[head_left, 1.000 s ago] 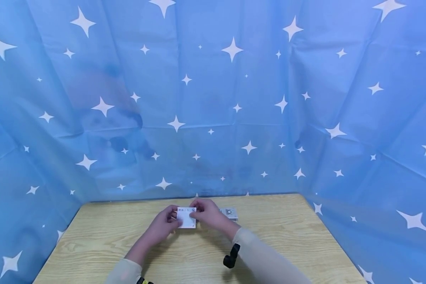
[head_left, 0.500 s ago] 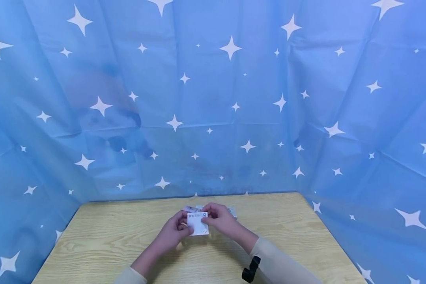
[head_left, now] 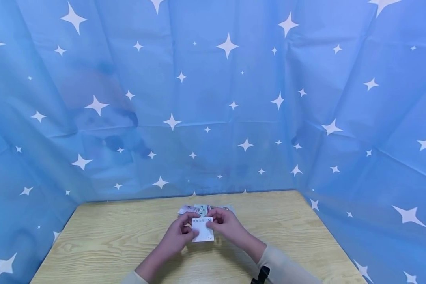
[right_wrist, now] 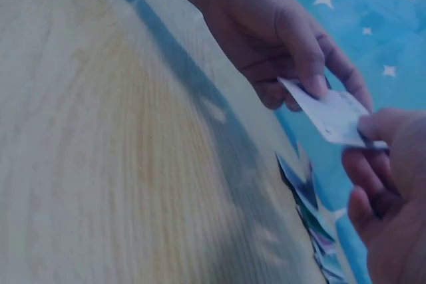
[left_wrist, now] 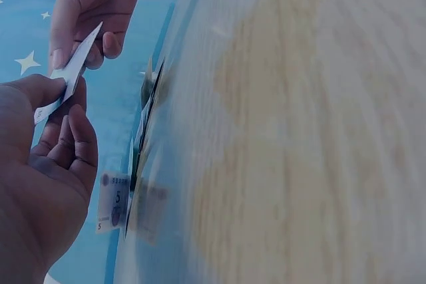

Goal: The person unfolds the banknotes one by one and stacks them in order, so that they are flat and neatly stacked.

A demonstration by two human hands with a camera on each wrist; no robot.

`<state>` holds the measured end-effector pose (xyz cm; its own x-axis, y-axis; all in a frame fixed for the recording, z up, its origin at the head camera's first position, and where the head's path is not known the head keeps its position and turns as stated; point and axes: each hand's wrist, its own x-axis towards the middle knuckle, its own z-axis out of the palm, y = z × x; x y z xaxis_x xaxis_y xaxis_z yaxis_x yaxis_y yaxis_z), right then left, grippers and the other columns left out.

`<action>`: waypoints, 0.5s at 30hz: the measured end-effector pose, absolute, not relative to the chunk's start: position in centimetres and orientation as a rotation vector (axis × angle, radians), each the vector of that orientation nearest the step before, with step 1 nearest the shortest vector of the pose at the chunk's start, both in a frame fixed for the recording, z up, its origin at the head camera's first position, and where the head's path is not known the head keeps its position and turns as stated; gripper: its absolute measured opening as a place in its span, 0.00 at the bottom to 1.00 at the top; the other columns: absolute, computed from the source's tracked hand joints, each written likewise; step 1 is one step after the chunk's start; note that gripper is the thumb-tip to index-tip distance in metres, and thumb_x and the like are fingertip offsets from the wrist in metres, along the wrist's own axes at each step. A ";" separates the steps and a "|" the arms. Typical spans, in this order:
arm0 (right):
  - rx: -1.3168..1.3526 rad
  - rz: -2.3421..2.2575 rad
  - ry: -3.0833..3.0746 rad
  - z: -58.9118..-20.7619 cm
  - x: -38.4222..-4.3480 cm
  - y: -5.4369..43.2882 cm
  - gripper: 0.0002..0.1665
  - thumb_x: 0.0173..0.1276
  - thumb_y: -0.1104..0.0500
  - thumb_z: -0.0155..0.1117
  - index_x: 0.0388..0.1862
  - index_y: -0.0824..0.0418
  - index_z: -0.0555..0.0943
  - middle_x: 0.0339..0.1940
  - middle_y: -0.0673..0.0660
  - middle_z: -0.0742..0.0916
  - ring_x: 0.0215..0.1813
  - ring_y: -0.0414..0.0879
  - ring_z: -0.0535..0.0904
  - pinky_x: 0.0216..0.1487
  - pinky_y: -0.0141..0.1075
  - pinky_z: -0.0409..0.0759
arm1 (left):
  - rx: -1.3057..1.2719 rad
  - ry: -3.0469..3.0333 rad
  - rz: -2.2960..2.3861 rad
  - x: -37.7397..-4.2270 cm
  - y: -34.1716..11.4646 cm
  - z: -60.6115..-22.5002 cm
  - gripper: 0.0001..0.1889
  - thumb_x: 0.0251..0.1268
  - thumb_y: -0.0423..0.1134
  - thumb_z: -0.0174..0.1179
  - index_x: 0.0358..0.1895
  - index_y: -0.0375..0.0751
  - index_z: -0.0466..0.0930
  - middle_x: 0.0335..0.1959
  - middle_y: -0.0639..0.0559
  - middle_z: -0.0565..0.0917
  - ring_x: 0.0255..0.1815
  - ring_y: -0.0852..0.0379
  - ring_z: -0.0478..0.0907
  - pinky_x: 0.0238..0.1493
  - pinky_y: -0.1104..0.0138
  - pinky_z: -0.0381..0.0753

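Between both hands is a small white card (head_left: 202, 230), tilted up off the table, with a row of small print along its top edge and a dark mark at its top right corner. My left hand (head_left: 177, 236) pinches its left side, thumb on the white face. At the upper right, my right hand (head_left: 230, 228) pinches it between thumb and fingers. The left wrist view shows the card (left_wrist: 70, 78) almost edge-on, and in the right wrist view its pale face (right_wrist: 333, 114) lies between the two thumbs.
Behind the hands lie several printed paper notes: a pinkish one (head_left: 187, 210), a greenish one (head_left: 200, 210), and a grey one (head_left: 230, 208) partly hidden by the right hand. One note (left_wrist: 114, 201) bears a 5. A blue starred curtain (head_left: 213, 98) surrounds the wooden table (head_left: 110, 236).
Both hands have moved right and nearer to me with the white card. The pinkish and greenish notes behind have come into view. The grip on the card looks the same.
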<state>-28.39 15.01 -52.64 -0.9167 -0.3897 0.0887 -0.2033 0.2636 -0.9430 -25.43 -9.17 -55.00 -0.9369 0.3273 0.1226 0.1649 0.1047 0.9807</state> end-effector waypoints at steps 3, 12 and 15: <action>-0.476 -1.788 2.394 -52.4 -27.9 14.8 0.09 0.76 0.61 0.77 0.48 0.62 0.86 0.37 0.53 0.88 0.38 0.45 0.80 0.39 0.32 0.79 | 0.497 2.264 1.948 -25.4 -9.1 -55.0 0.26 0.74 0.27 0.68 0.73 0.39 0.78 0.48 0.43 0.82 0.29 0.61 0.77 0.30 0.72 0.77; -0.442 -1.874 2.395 -51.7 -26.9 14.5 0.08 0.75 0.63 0.77 0.42 0.66 0.85 0.33 0.53 0.88 0.34 0.44 0.82 0.37 0.32 0.82 | 0.477 2.316 1.921 -25.2 -9.2 -54.8 0.25 0.74 0.28 0.70 0.71 0.41 0.79 0.46 0.44 0.81 0.28 0.61 0.77 0.30 0.71 0.77; -0.442 -1.874 2.397 -51.6 -26.7 14.4 0.07 0.75 0.63 0.77 0.42 0.66 0.86 0.33 0.55 0.88 0.35 0.46 0.83 0.37 0.33 0.82 | 0.481 2.324 1.909 -25.0 -9.2 -54.7 0.24 0.74 0.29 0.70 0.70 0.44 0.81 0.46 0.44 0.80 0.29 0.60 0.77 0.30 0.71 0.78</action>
<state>-26.68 14.45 -51.60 -0.9565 -0.2644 0.1230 -0.1832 0.2167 -0.9589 -25.00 -9.24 -54.70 -0.9457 0.3005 0.1240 0.1801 0.1666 0.9694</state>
